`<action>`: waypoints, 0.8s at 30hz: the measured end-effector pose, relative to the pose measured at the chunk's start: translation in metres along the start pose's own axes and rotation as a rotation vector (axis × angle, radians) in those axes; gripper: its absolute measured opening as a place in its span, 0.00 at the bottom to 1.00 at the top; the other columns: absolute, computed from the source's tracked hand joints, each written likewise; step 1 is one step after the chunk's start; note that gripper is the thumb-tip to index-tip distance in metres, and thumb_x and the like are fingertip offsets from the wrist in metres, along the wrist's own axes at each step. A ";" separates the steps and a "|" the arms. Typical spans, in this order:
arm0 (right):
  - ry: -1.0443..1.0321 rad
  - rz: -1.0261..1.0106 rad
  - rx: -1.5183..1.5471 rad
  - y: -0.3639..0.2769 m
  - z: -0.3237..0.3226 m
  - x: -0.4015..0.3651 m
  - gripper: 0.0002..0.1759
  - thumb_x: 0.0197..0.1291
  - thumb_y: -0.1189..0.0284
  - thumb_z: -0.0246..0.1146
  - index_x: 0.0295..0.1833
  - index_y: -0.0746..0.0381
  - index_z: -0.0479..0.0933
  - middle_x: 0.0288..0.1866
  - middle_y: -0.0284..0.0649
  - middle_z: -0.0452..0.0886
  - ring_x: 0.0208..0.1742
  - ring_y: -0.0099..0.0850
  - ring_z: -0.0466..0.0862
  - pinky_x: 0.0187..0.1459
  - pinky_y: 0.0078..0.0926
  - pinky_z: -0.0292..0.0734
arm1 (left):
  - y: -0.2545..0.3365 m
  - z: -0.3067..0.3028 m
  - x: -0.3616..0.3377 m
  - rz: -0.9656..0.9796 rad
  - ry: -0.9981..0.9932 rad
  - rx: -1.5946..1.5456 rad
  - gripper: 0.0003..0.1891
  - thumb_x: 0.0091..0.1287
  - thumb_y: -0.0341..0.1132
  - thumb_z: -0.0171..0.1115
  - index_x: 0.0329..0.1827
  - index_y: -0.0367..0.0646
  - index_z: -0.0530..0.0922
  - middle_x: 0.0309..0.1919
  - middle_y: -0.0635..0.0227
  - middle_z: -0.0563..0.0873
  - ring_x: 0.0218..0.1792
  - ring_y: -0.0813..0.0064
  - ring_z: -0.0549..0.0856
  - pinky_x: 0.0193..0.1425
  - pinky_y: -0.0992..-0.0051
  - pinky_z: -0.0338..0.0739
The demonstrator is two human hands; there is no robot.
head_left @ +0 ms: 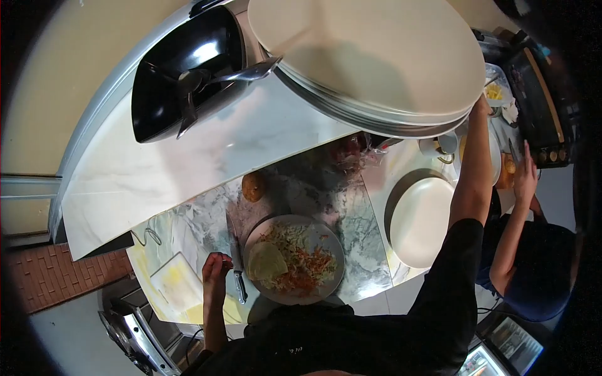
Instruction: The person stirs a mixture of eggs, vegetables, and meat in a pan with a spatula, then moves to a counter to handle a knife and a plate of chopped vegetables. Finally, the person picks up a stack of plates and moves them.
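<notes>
My left hand (217, 267) is above the counter's left part, its fingers curled together. Whether anything is between them is too small to tell. Just right of it lies a knife (240, 285) with a dark handle, its blade pointing away from me. Beside the knife, a round plate (339, 257) bears shredded cabbage and carrot (307, 271) and a pale cabbage piece (266, 261). A potato (253, 187) rests beyond the plate. My right arm stretches far to the right, and my right hand (481, 106) is by the edge of the plate stack (376, 56), its fingers mostly hidden.
A raised white shelf (207, 163) carries the stack and a black bowl (188, 69) with metal utensils (251, 71). An oval white plate (423, 222) and a cup (447, 143) are at right. Another person (530, 263) stands there, a hand (525, 178) extended. A cutting board (179, 282) lies left.
</notes>
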State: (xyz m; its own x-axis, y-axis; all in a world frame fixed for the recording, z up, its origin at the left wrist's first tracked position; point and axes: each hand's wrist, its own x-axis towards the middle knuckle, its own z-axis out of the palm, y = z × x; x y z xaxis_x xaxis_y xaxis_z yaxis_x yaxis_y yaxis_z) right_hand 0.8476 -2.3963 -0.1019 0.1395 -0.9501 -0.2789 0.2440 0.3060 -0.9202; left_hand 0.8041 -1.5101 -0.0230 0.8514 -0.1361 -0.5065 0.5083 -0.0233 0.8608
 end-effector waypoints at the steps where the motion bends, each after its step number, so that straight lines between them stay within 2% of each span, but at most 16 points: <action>1: 0.057 0.042 -0.094 -0.004 0.002 0.003 0.21 0.61 0.74 0.57 0.59 0.69 0.68 0.46 0.52 0.81 0.34 0.42 0.84 0.37 0.42 0.85 | -0.001 -0.001 0.001 0.008 -0.015 0.013 0.09 0.76 0.41 0.57 0.41 0.45 0.75 0.36 0.73 0.78 0.37 0.81 0.77 0.49 0.76 0.71; 2: 0.061 0.043 -0.101 -0.004 0.001 0.004 0.21 0.61 0.74 0.57 0.59 0.69 0.68 0.46 0.52 0.81 0.34 0.42 0.84 0.37 0.42 0.85 | -0.001 -0.001 0.001 0.000 -0.015 0.014 0.09 0.76 0.41 0.57 0.41 0.45 0.75 0.36 0.73 0.78 0.37 0.81 0.77 0.49 0.76 0.71; 3: -0.075 0.068 -0.008 0.000 -0.004 0.029 0.19 0.63 0.72 0.57 0.58 0.67 0.70 0.45 0.49 0.81 0.37 0.40 0.83 0.39 0.40 0.84 | -0.001 -0.001 0.001 -0.004 -0.006 0.026 0.09 0.76 0.41 0.57 0.41 0.45 0.75 0.35 0.72 0.78 0.37 0.81 0.77 0.49 0.76 0.71; 4: -0.212 0.090 0.088 -0.011 0.005 0.006 0.17 0.65 0.71 0.56 0.57 0.65 0.72 0.45 0.46 0.81 0.40 0.38 0.82 0.40 0.37 0.82 | 0.000 0.000 0.002 -0.004 0.002 0.036 0.09 0.76 0.41 0.56 0.41 0.45 0.75 0.35 0.72 0.78 0.37 0.81 0.77 0.49 0.77 0.71; 5: -0.332 0.058 -0.025 -0.028 0.002 -0.025 0.16 0.68 0.68 0.55 0.57 0.61 0.73 0.46 0.43 0.79 0.42 0.34 0.79 0.42 0.32 0.79 | 0.001 0.000 0.001 -0.004 0.002 0.034 0.09 0.76 0.41 0.56 0.41 0.45 0.75 0.35 0.72 0.78 0.37 0.81 0.77 0.49 0.77 0.71; 6: -0.335 0.056 -0.023 -0.042 0.009 -0.056 0.16 0.68 0.68 0.55 0.57 0.61 0.73 0.46 0.43 0.79 0.42 0.34 0.79 0.42 0.32 0.79 | 0.002 0.000 0.000 0.001 0.009 0.011 0.09 0.77 0.40 0.56 0.42 0.45 0.75 0.36 0.72 0.78 0.37 0.80 0.77 0.49 0.77 0.72; 8: -0.153 0.337 0.171 -0.056 0.015 -0.102 0.17 0.70 0.66 0.53 0.61 0.59 0.74 0.45 0.40 0.78 0.41 0.33 0.80 0.42 0.32 0.80 | 0.005 0.000 -0.004 0.011 0.016 -0.013 0.09 0.77 0.40 0.55 0.42 0.45 0.75 0.36 0.72 0.79 0.37 0.80 0.77 0.49 0.76 0.72; 9: -0.159 0.335 0.176 -0.056 0.013 -0.124 0.17 0.70 0.66 0.53 0.61 0.59 0.74 0.45 0.40 0.78 0.41 0.33 0.80 0.42 0.32 0.80 | 0.007 0.000 -0.006 0.026 0.010 -0.009 0.08 0.77 0.40 0.55 0.43 0.45 0.75 0.37 0.72 0.79 0.37 0.80 0.77 0.50 0.76 0.72; 11: -0.414 0.062 -0.188 -0.056 0.016 -0.161 0.18 0.72 0.64 0.53 0.63 0.57 0.76 0.43 0.36 0.76 0.40 0.29 0.78 0.42 0.30 0.80 | 0.007 -0.001 -0.010 0.055 0.007 -0.010 0.08 0.77 0.40 0.55 0.43 0.45 0.76 0.37 0.71 0.80 0.37 0.79 0.78 0.50 0.76 0.72; 12: -0.413 0.059 -0.180 -0.057 0.024 -0.181 0.18 0.72 0.64 0.53 0.63 0.57 0.76 0.43 0.36 0.76 0.40 0.29 0.78 0.42 0.30 0.80 | 0.006 -0.004 -0.012 0.061 -0.016 -0.023 0.09 0.78 0.39 0.54 0.43 0.44 0.76 0.38 0.71 0.80 0.38 0.80 0.78 0.51 0.76 0.73; 14: -0.530 -0.156 -0.337 -0.067 0.035 -0.215 0.18 0.73 0.63 0.55 0.62 0.57 0.78 0.38 0.32 0.75 0.39 0.24 0.76 0.42 0.28 0.80 | 0.006 -0.007 -0.015 0.073 -0.044 -0.036 0.09 0.78 0.39 0.54 0.43 0.44 0.77 0.38 0.71 0.81 0.38 0.80 0.78 0.51 0.77 0.73; 15: -0.546 -0.202 -0.349 -0.069 0.035 -0.216 0.17 0.72 0.62 0.56 0.59 0.58 0.80 0.38 0.31 0.77 0.38 0.22 0.76 0.40 0.24 0.79 | 0.007 -0.008 -0.018 0.069 -0.038 -0.033 0.09 0.78 0.39 0.54 0.43 0.44 0.77 0.38 0.71 0.81 0.38 0.81 0.78 0.51 0.77 0.73; 16: -0.557 -0.210 -0.344 -0.077 0.037 -0.234 0.17 0.72 0.62 0.56 0.59 0.58 0.80 0.38 0.31 0.77 0.38 0.22 0.76 0.40 0.24 0.79 | 0.008 -0.008 -0.022 0.066 -0.027 -0.033 0.09 0.78 0.39 0.54 0.43 0.44 0.76 0.38 0.71 0.81 0.38 0.81 0.78 0.51 0.77 0.73; 18: -0.441 -0.409 -0.342 -0.087 0.031 -0.283 0.16 0.72 0.63 0.57 0.59 0.59 0.79 0.40 0.32 0.79 0.39 0.22 0.78 0.38 0.20 0.76 | 0.014 -0.007 -0.032 0.103 -0.046 -0.054 0.09 0.78 0.39 0.54 0.43 0.43 0.76 0.39 0.71 0.81 0.39 0.80 0.78 0.51 0.77 0.72; 19: -0.461 -0.475 -0.309 -0.092 0.024 -0.304 0.16 0.72 0.63 0.58 0.59 0.59 0.79 0.43 0.34 0.81 0.40 0.22 0.80 0.37 0.19 0.75 | 0.017 -0.007 -0.036 0.128 -0.070 -0.066 0.09 0.78 0.39 0.54 0.43 0.43 0.76 0.39 0.71 0.81 0.39 0.80 0.78 0.51 0.77 0.72; 24: -0.655 -0.554 -0.231 -0.107 -0.019 -0.419 0.15 0.73 0.65 0.56 0.61 0.57 0.78 0.46 0.36 0.83 0.40 0.26 0.81 0.39 0.23 0.77 | 0.010 -0.029 -0.052 0.195 -0.168 -0.109 0.09 0.77 0.39 0.55 0.45 0.43 0.76 0.40 0.71 0.81 0.40 0.79 0.78 0.53 0.75 0.72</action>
State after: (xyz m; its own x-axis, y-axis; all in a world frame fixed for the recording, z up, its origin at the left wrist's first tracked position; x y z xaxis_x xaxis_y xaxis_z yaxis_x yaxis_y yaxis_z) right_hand 0.7453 -2.0320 0.1078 0.5974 -0.7111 0.3706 0.2499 -0.2740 -0.9287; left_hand 0.7689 -1.4751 0.0103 0.9058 -0.2905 -0.3084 0.3553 0.1246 0.9264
